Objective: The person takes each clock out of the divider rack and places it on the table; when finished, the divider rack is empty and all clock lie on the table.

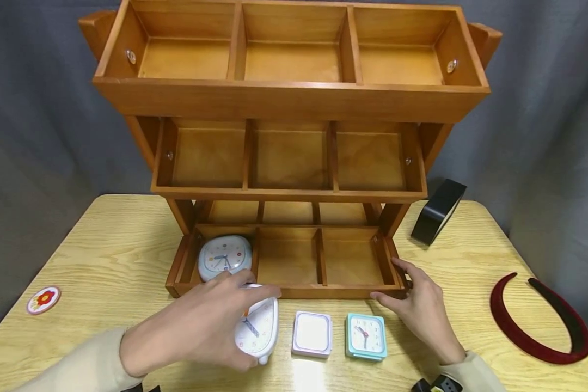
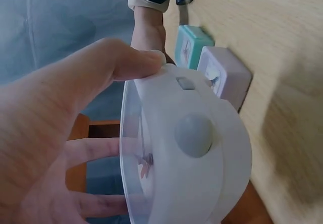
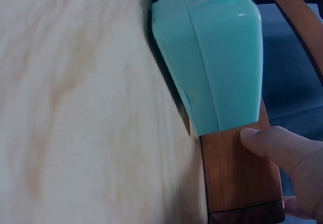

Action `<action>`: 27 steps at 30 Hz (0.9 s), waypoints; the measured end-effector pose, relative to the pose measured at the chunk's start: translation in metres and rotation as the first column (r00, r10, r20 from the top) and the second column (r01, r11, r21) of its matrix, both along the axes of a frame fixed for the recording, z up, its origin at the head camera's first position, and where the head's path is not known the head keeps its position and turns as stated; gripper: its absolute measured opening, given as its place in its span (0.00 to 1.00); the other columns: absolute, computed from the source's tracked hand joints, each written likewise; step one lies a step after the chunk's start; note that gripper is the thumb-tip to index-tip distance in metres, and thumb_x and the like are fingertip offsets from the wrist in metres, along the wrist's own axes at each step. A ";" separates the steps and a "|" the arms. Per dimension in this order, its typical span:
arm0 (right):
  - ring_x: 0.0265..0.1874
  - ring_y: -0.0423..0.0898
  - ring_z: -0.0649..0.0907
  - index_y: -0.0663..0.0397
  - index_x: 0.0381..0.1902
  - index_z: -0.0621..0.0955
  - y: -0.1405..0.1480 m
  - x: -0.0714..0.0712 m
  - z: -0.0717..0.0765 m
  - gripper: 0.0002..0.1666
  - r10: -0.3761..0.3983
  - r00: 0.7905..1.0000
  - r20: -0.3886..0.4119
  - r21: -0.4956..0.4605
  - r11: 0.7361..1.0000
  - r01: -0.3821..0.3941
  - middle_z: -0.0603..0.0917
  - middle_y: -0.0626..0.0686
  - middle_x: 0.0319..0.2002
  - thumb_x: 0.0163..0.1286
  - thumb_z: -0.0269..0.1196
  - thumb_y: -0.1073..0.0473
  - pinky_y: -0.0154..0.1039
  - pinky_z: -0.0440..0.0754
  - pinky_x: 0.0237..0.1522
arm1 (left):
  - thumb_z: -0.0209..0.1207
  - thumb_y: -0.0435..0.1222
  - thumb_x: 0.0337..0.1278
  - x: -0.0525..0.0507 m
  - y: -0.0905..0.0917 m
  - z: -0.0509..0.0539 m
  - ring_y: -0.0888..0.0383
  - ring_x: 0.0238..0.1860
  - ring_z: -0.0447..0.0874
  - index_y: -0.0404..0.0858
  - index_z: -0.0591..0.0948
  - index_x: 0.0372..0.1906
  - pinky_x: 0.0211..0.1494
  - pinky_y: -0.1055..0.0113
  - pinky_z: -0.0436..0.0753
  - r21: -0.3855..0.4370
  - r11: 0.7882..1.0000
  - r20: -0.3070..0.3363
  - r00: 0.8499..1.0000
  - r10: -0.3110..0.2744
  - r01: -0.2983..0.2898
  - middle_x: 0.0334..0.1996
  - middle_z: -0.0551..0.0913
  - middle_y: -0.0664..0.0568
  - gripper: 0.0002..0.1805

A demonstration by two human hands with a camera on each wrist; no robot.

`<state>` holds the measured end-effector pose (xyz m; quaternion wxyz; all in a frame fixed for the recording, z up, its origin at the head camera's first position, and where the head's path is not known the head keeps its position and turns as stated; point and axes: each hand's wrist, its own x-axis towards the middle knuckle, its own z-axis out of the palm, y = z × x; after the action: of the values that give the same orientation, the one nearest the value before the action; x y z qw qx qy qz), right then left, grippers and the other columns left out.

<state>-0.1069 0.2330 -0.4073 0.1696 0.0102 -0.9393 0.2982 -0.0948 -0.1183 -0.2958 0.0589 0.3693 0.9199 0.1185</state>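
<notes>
My left hand [image 1: 208, 321] grips a white alarm clock [image 1: 261, 329], fingers over its top and face side. In the left wrist view the thumb presses on the white casing of the alarm clock [image 2: 192, 183]. At the bottom right corner of the tiered wooden storage box [image 1: 294, 292], my right hand [image 1: 423, 305] pinches the lowest tier, thumb on the front and fingers at the side. A pale blue clock [image 1: 225, 257] sits in that tier's left compartment. On the table in front stand a lilac square clock [image 1: 312, 333] and a teal square clock [image 1: 366, 336].
The box's upper tiers [image 1: 289, 100] overhang the lowest one. To the right are a black block-shaped object [image 1: 438, 211] and a dark red headband [image 1: 539, 348]. A round flower-patterned badge-like disc [image 1: 43, 300] lies at the left of the wooden table [image 1: 112, 256].
</notes>
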 end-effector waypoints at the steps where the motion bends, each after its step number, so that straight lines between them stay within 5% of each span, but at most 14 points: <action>1: 0.41 0.57 0.84 0.63 0.60 0.75 0.000 0.000 0.000 0.45 -0.003 1.000 0.001 0.000 1.000 0.003 0.83 0.67 0.48 0.45 0.79 0.52 0.50 0.80 0.37 | 0.76 0.54 0.24 0.000 0.000 -0.002 0.58 0.40 0.75 0.57 0.75 0.60 0.32 0.65 0.75 0.003 1.000 0.007 1.000 0.002 -0.002 0.50 0.78 0.49 0.44; 11: 0.43 0.57 0.84 0.62 0.60 0.75 0.000 -0.002 0.000 0.45 0.002 1.000 0.016 -0.011 1.000 -0.001 0.82 0.65 0.50 0.46 0.79 0.52 0.49 0.82 0.37 | 0.78 0.52 0.22 -0.001 -0.005 -0.028 0.50 0.48 0.75 0.55 0.76 0.60 0.38 0.55 0.80 0.017 0.999 0.119 0.992 0.045 -0.047 0.55 0.76 0.44 0.46; 20: 0.43 0.58 0.84 0.63 0.60 0.74 0.001 -0.001 0.001 0.45 0.003 1.000 0.019 -0.025 1.000 -0.003 0.82 0.66 0.50 0.46 0.79 0.53 0.51 0.83 0.38 | 0.78 0.52 0.20 -0.004 -0.003 -0.054 0.56 0.39 0.71 0.52 0.76 0.60 0.31 0.66 0.72 0.036 0.998 0.132 0.990 0.045 -0.050 0.45 0.76 0.50 0.47; 27: 0.42 0.57 0.84 0.63 0.60 0.75 0.001 0.001 -0.001 0.45 0.003 1.000 0.001 -0.017 1.000 -0.003 0.82 0.65 0.49 0.45 0.79 0.54 0.51 0.81 0.39 | 0.77 0.51 0.20 -0.005 0.006 -0.064 0.57 0.35 0.68 0.52 0.76 0.59 0.27 0.69 0.68 0.044 0.997 0.154 0.987 0.054 -0.061 0.41 0.75 0.53 0.46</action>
<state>-0.1064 0.2338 -0.4082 0.1685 0.0101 -0.9368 0.3065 -0.1001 -0.1119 -0.3597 0.1167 0.3337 0.9197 0.1706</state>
